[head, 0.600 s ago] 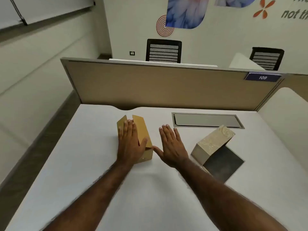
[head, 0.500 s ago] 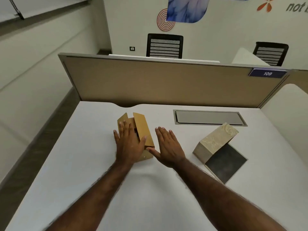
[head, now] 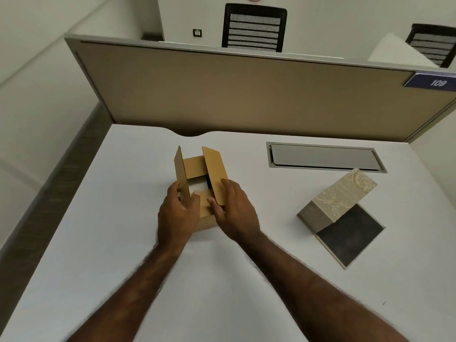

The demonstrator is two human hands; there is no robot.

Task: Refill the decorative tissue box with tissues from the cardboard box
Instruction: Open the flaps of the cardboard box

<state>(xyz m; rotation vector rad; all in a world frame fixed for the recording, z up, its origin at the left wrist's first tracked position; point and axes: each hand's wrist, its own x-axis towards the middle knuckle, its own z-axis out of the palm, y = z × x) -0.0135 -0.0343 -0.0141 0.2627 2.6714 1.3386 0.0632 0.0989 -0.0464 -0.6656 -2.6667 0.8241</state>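
A small brown cardboard box [head: 195,166] stands on the white desk, its top flaps spread apart, with white tissue [head: 197,186] showing inside. My left hand [head: 179,213] grips the box's left flap and near wall, thumb over the near flap. My right hand [head: 234,208] holds the right flap from outside, thumb pressing the near flap. The decorative tissue box [head: 341,196], beige with an embossed pattern, lies tilted on its dark open lid [head: 350,233] to the right, apart from both hands.
A grey cable hatch [head: 323,156] is set into the white desk [head: 98,243] behind the decorative box. A tan partition [head: 222,95] closes the desk's far edge. The desk's left edge drops to the floor. Two black chairs stand beyond.
Both hands moved from lying flat near the closed flaps to gripping the cardboard box. The flaps are now spread apart, showing tissue inside. The camera tilted down and closer.
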